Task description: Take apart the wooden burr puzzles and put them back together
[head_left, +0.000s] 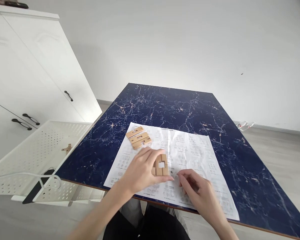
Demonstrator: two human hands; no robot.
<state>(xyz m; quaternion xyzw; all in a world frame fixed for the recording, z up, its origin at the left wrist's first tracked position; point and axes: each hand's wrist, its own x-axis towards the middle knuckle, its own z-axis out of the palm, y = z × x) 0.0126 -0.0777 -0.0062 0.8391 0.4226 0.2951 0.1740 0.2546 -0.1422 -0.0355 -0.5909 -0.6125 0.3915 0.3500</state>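
My left hand [143, 168] is closed around a small block of notched wooden puzzle pieces [161, 169] that lie side by side. A square gap in the middle of the block lets the white paper show through. Thumb and fingers press on its opposite edges, and the hand covers its left part. To the right, my right hand [198, 186] is curled near the paper, with no object visible in its fingers. Farther left on the printed sheet [190, 150] lie several flat, notched wooden pieces [139, 136] with dark markings.
The sheet rests on a dark blue marbled table [160, 103], its near edge close to my legs. At the left, a white perforated rack [52, 136] holds a cross-shaped wooden piece [67, 149]. White cabinets [40, 66] stand behind the rack.
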